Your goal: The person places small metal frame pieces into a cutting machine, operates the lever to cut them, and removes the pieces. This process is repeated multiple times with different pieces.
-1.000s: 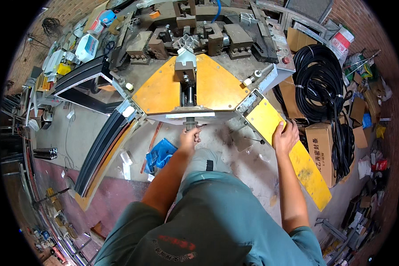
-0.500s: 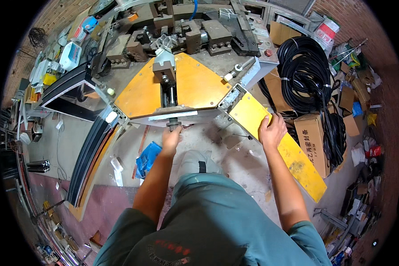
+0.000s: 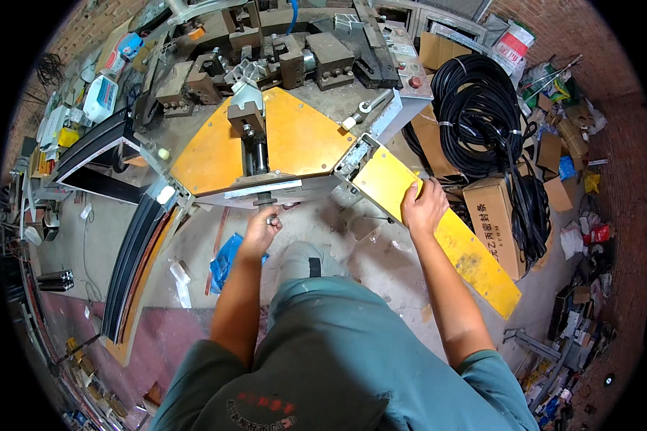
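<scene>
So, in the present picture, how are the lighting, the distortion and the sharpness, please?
Head view: the dark profiles at left look curved near the fisheye rim; head view: shadow darkens part of the green shirt, while the yellow panel looks brightly lit; head view: the right hand looks fairly sharp.

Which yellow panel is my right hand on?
The long yellow panel slanting down to the right: your right hand rests on it. The two wider middle plates have no hand on them, and the left-side board bears dark profiles.
</scene>
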Tool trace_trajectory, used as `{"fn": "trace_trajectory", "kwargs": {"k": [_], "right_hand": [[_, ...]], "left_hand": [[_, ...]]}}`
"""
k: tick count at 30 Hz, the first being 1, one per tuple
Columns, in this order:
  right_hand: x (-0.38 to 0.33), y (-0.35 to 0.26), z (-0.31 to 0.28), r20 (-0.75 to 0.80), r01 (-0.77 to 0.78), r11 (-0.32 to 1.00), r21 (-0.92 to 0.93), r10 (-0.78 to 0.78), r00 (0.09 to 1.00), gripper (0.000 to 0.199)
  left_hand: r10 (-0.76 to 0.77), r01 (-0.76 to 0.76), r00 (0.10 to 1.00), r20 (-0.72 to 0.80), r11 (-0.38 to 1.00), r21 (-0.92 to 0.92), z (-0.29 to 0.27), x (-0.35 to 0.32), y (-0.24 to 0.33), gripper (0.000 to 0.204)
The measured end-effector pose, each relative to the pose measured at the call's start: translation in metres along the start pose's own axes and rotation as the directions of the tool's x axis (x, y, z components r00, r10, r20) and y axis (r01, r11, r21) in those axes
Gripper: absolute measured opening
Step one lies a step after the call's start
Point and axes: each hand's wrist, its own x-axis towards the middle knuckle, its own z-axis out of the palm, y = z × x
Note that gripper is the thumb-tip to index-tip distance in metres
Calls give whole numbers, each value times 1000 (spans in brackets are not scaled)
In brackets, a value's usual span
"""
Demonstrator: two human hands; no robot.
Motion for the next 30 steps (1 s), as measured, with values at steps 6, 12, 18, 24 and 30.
{"fn": "trace_trajectory", "kwargs": {"k": [6,12,18,24,30], "right_hand": [[-1,-1,1,0,14,1000,-2,-14,1000,38],[-2,-2,0,-1,7,1000,4,-7,1000,37],[-1,-4,-3,45,-18,1000,9,17,999,37],[0,-3,-1,25,6,1000,-6,-6,1000,38],[-2,-5,-2,23,9,999,33,-10,1000,39]], "left_hand": [[214,14,926,-312,804,594,37,-22,10,31],[-129,137,989,74,983,-124,-9,3,1,25],[166,-79,964,-206,925,372,13,-1,-7,28],[439,-20,849,-295,584,812,27,-8,-3,42],[-203,232,965,167,958,-171,-18,7,-2,37]]}}
